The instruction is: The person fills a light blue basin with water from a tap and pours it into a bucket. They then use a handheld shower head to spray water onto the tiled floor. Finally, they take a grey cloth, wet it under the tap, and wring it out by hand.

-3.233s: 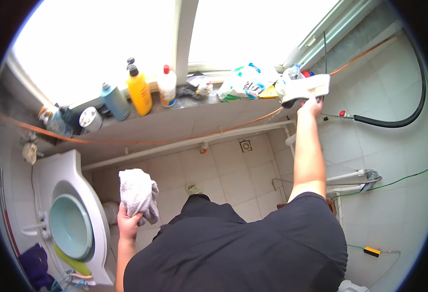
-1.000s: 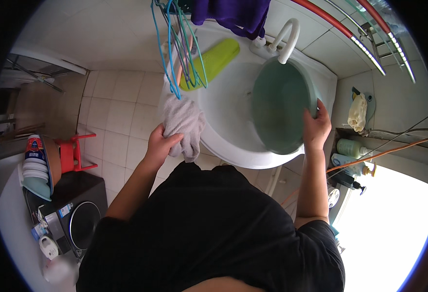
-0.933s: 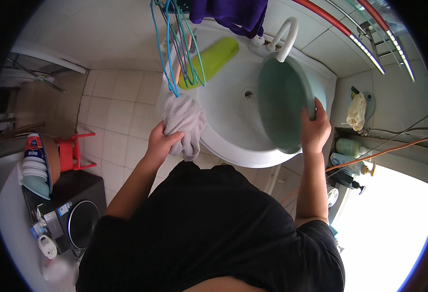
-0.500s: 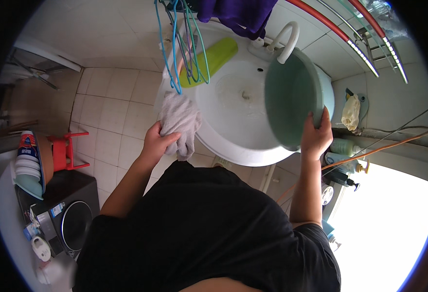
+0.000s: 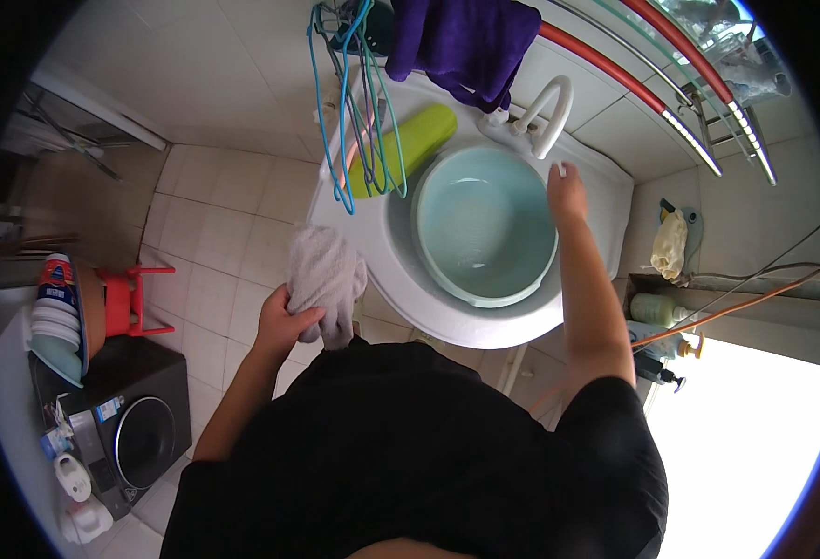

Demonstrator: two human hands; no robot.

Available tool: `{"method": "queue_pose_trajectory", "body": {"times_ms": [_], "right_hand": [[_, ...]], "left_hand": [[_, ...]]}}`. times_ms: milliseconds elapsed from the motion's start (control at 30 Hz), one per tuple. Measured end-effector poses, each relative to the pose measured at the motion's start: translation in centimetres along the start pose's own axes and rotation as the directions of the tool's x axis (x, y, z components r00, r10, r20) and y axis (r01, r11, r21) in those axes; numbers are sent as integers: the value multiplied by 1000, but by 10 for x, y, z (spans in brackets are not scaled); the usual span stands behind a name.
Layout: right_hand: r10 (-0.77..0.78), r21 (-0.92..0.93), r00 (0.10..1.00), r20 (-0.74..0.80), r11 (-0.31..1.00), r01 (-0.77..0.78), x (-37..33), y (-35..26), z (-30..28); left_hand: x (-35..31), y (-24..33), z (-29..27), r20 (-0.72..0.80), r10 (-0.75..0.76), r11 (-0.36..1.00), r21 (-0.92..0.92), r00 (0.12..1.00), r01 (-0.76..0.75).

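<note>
Bunched in my left hand (image 5: pixel 286 321) is a pale pinkish-grey towel (image 5: pixel 326 278), which hangs in front of the sink's left edge. My fingers are closed round its near side. A light blue-green basin (image 5: pixel 485 233) sits upright in the white sink (image 5: pixel 401 303), with a little water visible inside. My right hand (image 5: pixel 568 194) is above the basin's right rim, just below the tip of the white faucet (image 5: pixel 559 102). Its fingers look curled, but they are partly hidden, and whether they grip anything does not show.
Blue and green hangers (image 5: pixel 349 112) hang over the sink's left side, beside a lime-green board (image 5: pixel 415 149). Purple cloth (image 5: pixel 461 47) drapes at the back. Bottles (image 5: pixel 652 309) stand on the right. A red stool (image 5: pixel 126 300) and dark washing machine (image 5: pixel 135 419) are at the left.
The basin has gone from tilted to upright in the sink. My right hand has let go of its rim and moved toward the faucet. The towel is still in my left hand, slightly lower.
</note>
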State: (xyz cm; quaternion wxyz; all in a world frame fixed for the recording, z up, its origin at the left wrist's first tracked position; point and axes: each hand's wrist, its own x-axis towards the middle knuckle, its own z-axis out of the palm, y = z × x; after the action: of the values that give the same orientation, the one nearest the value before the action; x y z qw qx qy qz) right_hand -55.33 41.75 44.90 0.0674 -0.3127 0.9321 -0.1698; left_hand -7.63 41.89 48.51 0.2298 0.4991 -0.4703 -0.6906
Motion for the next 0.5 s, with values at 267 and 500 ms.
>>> {"method": "queue_pose_trajectory", "body": {"times_ms": [267, 500], "right_hand": [[-15, -266, 941, 339, 957, 112, 99, -32, 23], [-496, -343, 785, 372, 712, 613, 95, -22, 10]], "left_hand": [[-26, 4, 12, -41, -105, 991, -88, 994, 101], [-27, -11, 17, -67, -92, 993, -79, 993, 86]]}}
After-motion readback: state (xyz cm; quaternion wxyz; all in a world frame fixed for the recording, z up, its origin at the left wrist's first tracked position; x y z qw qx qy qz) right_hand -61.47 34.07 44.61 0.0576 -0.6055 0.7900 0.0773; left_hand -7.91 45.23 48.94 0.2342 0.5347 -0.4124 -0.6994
